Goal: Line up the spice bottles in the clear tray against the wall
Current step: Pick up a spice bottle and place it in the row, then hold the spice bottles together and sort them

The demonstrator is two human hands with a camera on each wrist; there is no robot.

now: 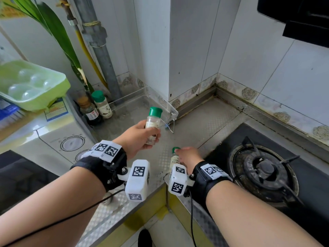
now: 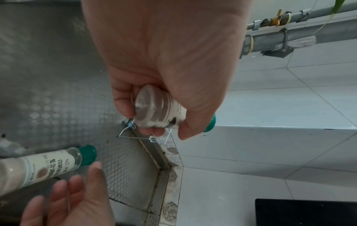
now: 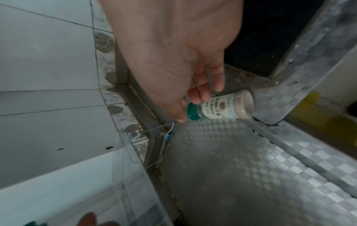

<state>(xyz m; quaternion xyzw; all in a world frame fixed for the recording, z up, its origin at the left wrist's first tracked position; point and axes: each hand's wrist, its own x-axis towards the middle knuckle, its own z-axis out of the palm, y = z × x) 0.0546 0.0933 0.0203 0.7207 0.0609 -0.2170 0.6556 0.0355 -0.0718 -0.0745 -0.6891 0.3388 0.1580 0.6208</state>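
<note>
1. Right hand: over the steel counter beside the gas burner, fingers straight and relaxed, tips at the green cap of a standing white-pepper bottle; no closed grasp visible.
2. Left hand: fingers and thumb wrapped round a green-capped spice bottle, held clear of the counter, tilted, cap toward the tray.
3. Clear tray: against the tiled wall, just beyond the held bottle; a blue binder clip and wire at its near corner.
4. Far left corner: a green-capped shaker and a dark sauce bottle, upright, side by side, outside the tray.
</note>
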